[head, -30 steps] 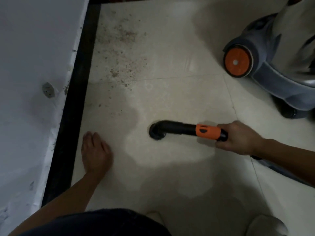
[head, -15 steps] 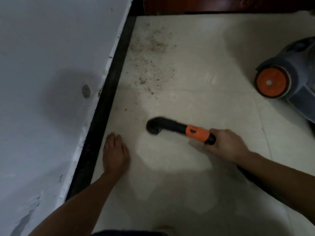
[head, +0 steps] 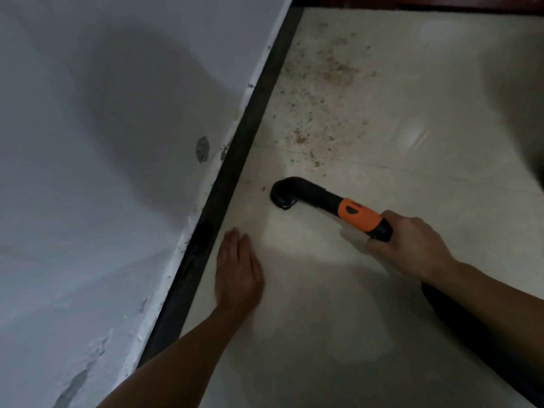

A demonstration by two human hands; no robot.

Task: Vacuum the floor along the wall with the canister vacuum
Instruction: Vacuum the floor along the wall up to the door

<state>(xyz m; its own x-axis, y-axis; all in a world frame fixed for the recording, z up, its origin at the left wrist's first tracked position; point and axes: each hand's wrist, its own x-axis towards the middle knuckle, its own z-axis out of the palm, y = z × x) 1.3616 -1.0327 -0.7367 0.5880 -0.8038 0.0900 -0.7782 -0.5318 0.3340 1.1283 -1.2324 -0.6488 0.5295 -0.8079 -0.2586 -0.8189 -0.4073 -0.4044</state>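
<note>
My right hand (head: 410, 245) grips the black and orange vacuum nozzle handle (head: 357, 214). The curved black nozzle mouth (head: 284, 195) points down onto the pale floor tile, a short way from the black skirting (head: 235, 160) of the white wall (head: 103, 142). Brown dirt (head: 321, 113) is scattered over the tile beyond the nozzle, along the skirting. My left hand (head: 237, 270) lies flat on the floor with straight fingers, beside the skirting and nearer to me than the nozzle. The black hose (head: 459, 316) runs back under my right forearm. The canister is out of view.
A dark red-brown strip (head: 426, 1) crosses the far edge of the floor. A small round grey fitting (head: 202, 148) sits low on the wall. A tile joint (head: 382, 166) runs across the floor just beyond the nozzle.
The nozzle has moved left, closer to the skirting and the dirt. The view has swung left, so the grey and orange canister has left the frame. My left hand stays flat on the floor.
</note>
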